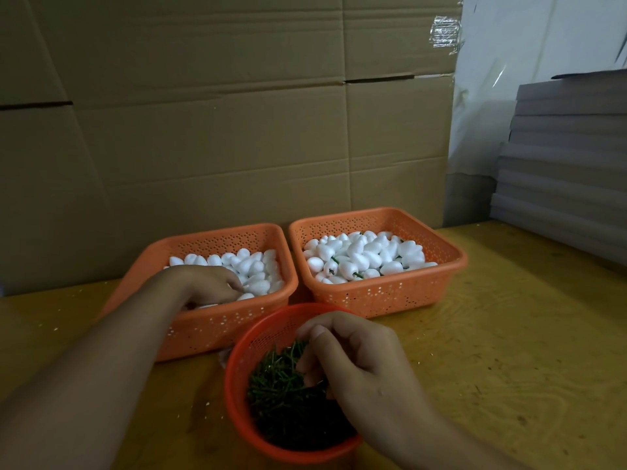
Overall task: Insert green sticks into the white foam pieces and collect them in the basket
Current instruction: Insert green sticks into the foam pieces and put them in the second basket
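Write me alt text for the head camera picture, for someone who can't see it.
A person's left hand reaches into an orange basket of white foam pieces while the right hand picks at green sticks in a round red basket. A second orange basket holds finished pieces.

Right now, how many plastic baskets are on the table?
3. The left orange basket holds plain foam pieces, the right orange basket holds foam pieces with green sticks, and a round red basket of green sticks stands nearest. None seems hidden.
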The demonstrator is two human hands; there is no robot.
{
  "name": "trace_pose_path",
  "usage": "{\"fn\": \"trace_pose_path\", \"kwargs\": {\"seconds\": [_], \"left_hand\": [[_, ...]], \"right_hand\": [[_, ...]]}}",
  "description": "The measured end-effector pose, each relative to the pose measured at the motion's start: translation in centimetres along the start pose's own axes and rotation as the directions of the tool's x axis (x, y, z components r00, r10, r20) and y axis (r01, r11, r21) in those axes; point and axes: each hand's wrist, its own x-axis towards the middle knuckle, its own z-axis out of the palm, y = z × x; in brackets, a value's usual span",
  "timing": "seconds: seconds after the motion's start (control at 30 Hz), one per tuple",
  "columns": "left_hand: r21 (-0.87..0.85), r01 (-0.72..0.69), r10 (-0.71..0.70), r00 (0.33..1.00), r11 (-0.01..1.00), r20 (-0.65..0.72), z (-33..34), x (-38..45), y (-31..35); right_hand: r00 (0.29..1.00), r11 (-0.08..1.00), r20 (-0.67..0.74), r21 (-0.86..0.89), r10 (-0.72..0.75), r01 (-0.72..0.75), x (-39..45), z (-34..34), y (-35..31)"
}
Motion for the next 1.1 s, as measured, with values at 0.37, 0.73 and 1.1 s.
{"fn": "trace_pose_path", "kwargs": {"seconds": [0.37, 0.73, 1.1], "left_hand": [[-0.462, -0.075, -0.029, 0.977, 0.884, -0.213, 0.4, 0.4, 0.0], [-0.751, -0.506, 0.006, 0.831, 0.424, -0.556, 0.7, -7.6, 2.6], [-0.842, -0.515, 0.258, 0.846, 0.16, -0.468, 3.4, -10.1, 4.5]], "right_hand": [[1.0, 1.0, 0.001, 0.008, -0.007, 0.007, 0.0, -0.2, 0.0], [1.0, 1.0, 0.004, -0.01, -0.001, 0.001, 0.0, 0.1, 0.3], [1.0, 0.999, 0.012, -0.051, -0.004, 0.005, 0.0, 0.1, 0.4]]}}
